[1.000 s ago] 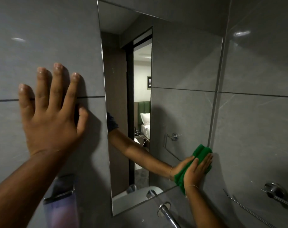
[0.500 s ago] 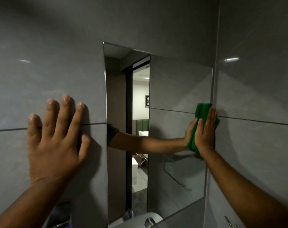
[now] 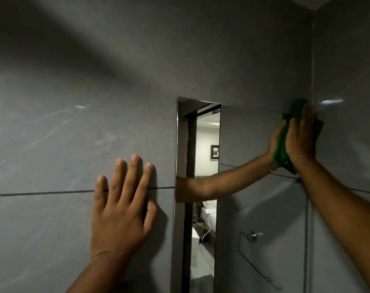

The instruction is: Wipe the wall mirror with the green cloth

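Observation:
A tall frameless wall mirror (image 3: 249,144) is set into the grey tiled wall, running from mid-frame down past the bottom edge. My right hand (image 3: 300,136) presses a folded green cloth (image 3: 281,153) flat against the mirror's top right corner, next to the room corner. The cloth pokes out above my fingertips and below my palm. My left hand (image 3: 121,210) lies flat on the tiled wall just left of the mirror, fingers spread, holding nothing. The mirror reflects my right arm and the cloth.
A second grey tiled wall (image 3: 349,123) meets the mirror wall at the right, close to my right hand. The mirror reflects a doorway, a lit bedroom and a chrome towel holder (image 3: 251,236). Bare tile (image 3: 95,70) fills the space above and left.
My right hand has slid the cloth up the mirror's right edge from the bottom to the top corner. My view has tilted upward. My left hand stays flat on the wall.

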`<state>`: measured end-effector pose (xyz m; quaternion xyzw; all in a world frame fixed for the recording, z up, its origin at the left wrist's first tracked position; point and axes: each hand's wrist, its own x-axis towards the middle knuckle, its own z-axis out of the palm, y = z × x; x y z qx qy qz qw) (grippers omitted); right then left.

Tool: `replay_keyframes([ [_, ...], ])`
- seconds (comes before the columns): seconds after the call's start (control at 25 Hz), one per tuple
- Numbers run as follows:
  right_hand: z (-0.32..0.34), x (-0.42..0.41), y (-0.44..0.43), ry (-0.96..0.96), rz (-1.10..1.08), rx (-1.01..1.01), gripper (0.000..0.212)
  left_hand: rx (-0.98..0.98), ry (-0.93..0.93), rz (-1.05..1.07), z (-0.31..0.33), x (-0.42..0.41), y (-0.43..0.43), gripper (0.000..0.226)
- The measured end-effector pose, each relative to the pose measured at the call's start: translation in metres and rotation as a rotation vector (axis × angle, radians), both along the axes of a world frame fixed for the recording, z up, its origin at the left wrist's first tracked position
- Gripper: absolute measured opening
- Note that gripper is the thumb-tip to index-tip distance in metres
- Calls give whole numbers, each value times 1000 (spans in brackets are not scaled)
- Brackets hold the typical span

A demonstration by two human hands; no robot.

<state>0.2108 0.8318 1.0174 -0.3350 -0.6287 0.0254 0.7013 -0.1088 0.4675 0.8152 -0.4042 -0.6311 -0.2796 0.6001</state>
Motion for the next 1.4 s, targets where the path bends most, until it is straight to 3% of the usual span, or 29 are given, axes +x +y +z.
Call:
replay_keyframes([
  [0.2, 12, -51, -60, -54, 48, 181, 64, -1, -6, 9, 0, -1, -1, 84],
  [0.4, 8, -122, -147, -255, 4, 484, 62, 11, 6, 11, 0, 0, -2, 84],
  [0.68, 0, -192, -254, -328, 4, 605, 62, 6, 24, 3, 2, 5, -2, 82],
  [0.96, -6, -207, -267, -298, -2, 539, 81, -21, 9, -4, -2, -3, -1, 84],
  [1.08, -13, -210, -273, -229, -5, 477, 70, -20, 8, 0, 0, -1, -2, 84],
  [1.2, -22, -207, -280, -183, 148, 475, 58, -43, -15, 17, 7, 6, -7, 82],
  [1.4, -27, -187, -316, -43, 258, 436, 54, -111, -85, -5, 16, 23, -29, 79],
])
